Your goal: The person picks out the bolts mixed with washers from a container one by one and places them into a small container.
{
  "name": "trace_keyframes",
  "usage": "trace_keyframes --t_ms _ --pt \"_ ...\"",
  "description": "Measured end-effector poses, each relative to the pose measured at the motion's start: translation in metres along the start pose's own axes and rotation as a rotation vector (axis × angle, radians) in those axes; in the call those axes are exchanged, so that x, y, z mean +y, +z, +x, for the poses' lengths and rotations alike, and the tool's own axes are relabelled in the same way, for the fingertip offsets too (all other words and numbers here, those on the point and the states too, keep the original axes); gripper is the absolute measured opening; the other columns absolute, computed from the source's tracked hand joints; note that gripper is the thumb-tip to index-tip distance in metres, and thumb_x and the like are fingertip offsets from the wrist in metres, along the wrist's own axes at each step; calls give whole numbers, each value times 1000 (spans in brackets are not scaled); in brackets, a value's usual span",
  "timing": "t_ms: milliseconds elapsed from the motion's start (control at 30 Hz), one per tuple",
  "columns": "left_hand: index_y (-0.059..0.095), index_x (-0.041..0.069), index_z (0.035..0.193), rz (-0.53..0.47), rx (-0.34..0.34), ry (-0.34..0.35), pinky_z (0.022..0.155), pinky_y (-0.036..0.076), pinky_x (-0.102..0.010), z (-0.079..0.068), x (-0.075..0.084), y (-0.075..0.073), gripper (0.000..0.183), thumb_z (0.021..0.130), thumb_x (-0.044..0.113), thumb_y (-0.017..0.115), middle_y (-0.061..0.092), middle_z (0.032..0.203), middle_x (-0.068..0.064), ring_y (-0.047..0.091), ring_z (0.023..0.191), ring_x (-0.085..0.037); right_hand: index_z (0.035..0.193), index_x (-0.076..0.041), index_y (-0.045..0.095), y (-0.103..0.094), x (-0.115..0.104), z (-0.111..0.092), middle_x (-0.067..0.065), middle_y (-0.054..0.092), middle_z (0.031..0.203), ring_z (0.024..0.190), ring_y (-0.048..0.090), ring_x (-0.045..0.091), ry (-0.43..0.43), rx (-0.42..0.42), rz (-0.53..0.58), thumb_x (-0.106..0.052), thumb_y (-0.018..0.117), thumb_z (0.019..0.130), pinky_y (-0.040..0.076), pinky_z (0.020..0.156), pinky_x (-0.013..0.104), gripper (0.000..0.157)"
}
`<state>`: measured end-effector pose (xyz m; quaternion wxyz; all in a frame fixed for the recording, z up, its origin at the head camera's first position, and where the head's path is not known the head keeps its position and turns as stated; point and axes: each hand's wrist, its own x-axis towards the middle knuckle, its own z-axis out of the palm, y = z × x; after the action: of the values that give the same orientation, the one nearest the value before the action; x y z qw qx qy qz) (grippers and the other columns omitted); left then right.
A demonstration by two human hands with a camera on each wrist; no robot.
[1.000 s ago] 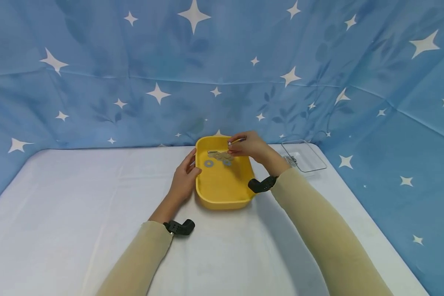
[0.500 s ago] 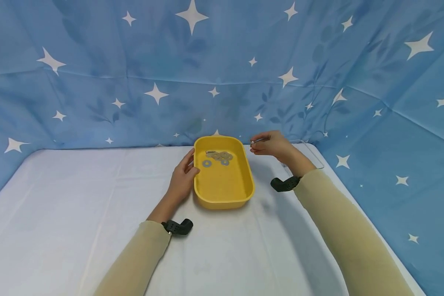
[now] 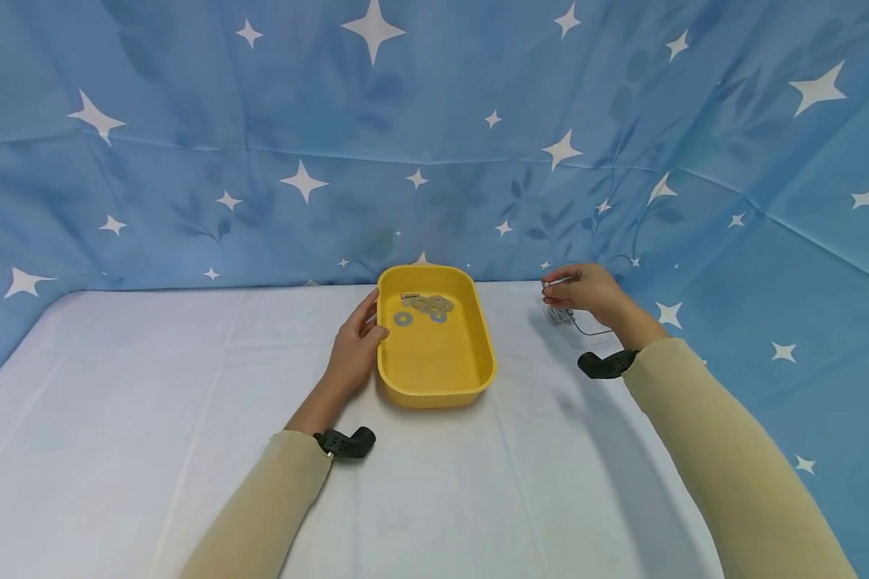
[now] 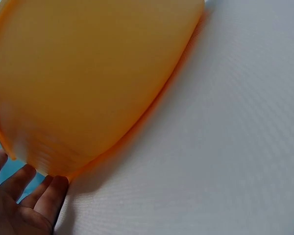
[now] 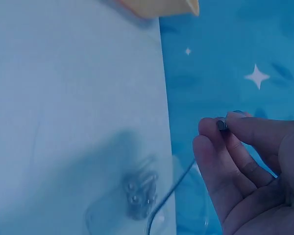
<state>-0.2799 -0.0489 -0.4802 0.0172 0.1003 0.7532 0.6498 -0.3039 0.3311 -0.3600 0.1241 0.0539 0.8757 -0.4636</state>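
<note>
My left hand [image 3: 352, 346] holds the yellow plastic tray [image 3: 434, 378] by its left side, thumb over the rim and fingers along the outer wall. Flat washers [image 3: 403, 319], several of them, lie towards the tray's far end, beside a small metal bolt [image 3: 409, 296]. Over at the right, my right hand [image 3: 586, 291] pinches a small metal bolt [image 5: 222, 125] between thumb and fingertips; only its dark end shows in the right wrist view. Just below that hand is a clear container [image 5: 100, 210] with several bolts [image 5: 139, 196] inside, partly hidden in the head view.
A thin wire handle [image 3: 590, 332] sticks out from the clear container. White cloth [image 3: 434, 482] covers the table, and a blue star-patterned curtain [image 3: 420, 217] rises behind its far edge and along the right side.
My right hand has moved right, from above the tray to over the clear container, with the bolt between its fingers. My left hand stays on the tray's left side.
</note>
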Motion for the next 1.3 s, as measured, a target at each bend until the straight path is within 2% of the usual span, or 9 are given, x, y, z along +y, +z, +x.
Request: trace_keyframes --t_ms 133,233,333,467,767,900,1133,1300 --pt "27 33 161 1 3 -5 123 37 -43 -1 0 -2 72 94 16 48 35 165 -4 41 149 -26 144 7 49 -9 10 0 20 65 131 88 70 -1 9 35 -49 -13 59 101 61 90 25 48" --pt "26 31 161 -4 0 -5 122 37 -44 -1 -1 -3 72 94 16 48 35 165 -6 41 149 -28 142 8 51 -14 17 0 24 64 132 90 71 5 21 67 -107 -14 58 102 62 85 24 46" --pt "27 31 161 -11 1 -8 122 38 -44 -1 -1 -2 72 94 15 48 36 165 -6 41 149 -28 139 9 53 -18 25 2 28 61 132 94 72 13 31 95 -153 -12 57 102 62 87 28 43" --pt "26 30 161 -19 -3 -9 121 39 -44 -1 -2 -2 73 93 15 48 36 165 -6 42 149 -28 136 10 55 -24 36 5 24 66 122 94 71 17 63 114 -185 -11 58 101 62 89 34 41" --pt "28 30 161 -23 -3 0 121 40 -46 -1 -1 0 72 93 14 48 37 163 -7 42 148 -29 133 10 57 -31 59 12 9 70 102 90 69 17 103 125 -208 -11 59 100 62 86 34 40" --pt "28 30 161 -39 -12 1 121 39 -45 1 -3 1 72 94 13 48 37 164 -7 42 149 -28 129 10 60 -32 66 19 5 70 94 83 69 14 132 153 -226 -8 59 99 62 79 31 36" --pt "28 32 160 -22 7 -10 121 39 -43 0 1 -1 72 93 15 48 38 163 -5 43 148 -25 122 9 65 -25 65 26 4 71 82 71 66 12 175 196 -261 -10 62 96 58 65 25 33" --pt "28 33 160 -13 1 -9 121 39 -43 -1 1 -2 72 93 15 48 37 164 -5 43 148 -26 119 8 67 -19 66 28 3 70 78 66 63 10 186 218 -307 -13 64 94 54 61 23 33"
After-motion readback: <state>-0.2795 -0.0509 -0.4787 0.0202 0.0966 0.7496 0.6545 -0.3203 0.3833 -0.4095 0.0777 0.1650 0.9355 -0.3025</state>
